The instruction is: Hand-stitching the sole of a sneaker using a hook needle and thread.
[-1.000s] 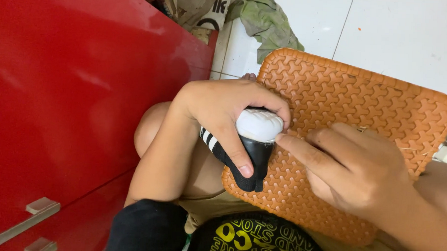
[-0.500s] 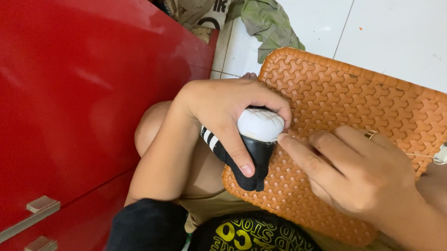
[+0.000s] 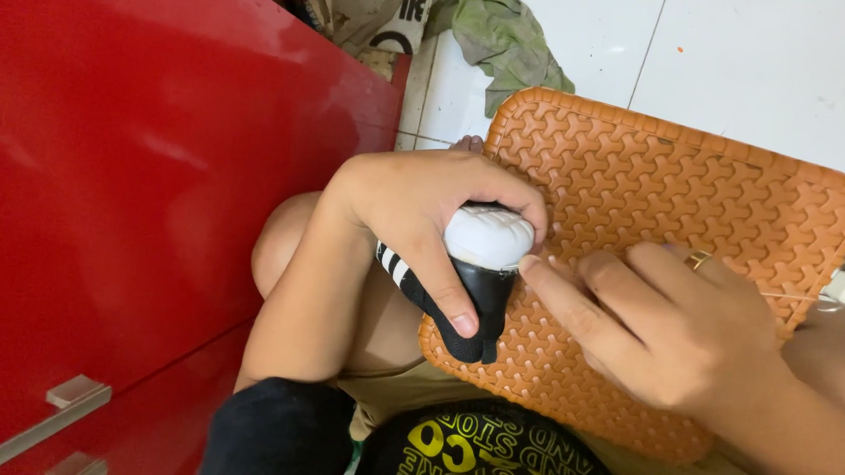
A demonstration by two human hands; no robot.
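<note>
Left hand [image 3: 414, 209] has its grip wrapped around a small black shoe [image 3: 468, 286] with white stripes and a white toe cap: fingers over the top, thumb down the black side. Shoe sits against the near-left part of an orange woven-pattern mat [image 3: 686, 209], which rests tilted across the person's lap. Right hand [image 3: 662, 340] lies on the mat just beside the shoe, fingers pinched together with the index tip touching the white toe cap; can't tell what, if anything, is in that pinch. A thin thread [image 3: 800, 298] runs from the right hand toward the right edge of view. Ring on one right-hand finger. Red cabinet [image 3: 144, 181] with metal handles on the left. Green cloth [image 3: 504, 39] on the white tiled floor [image 3: 756, 71] behind the mat.
</note>
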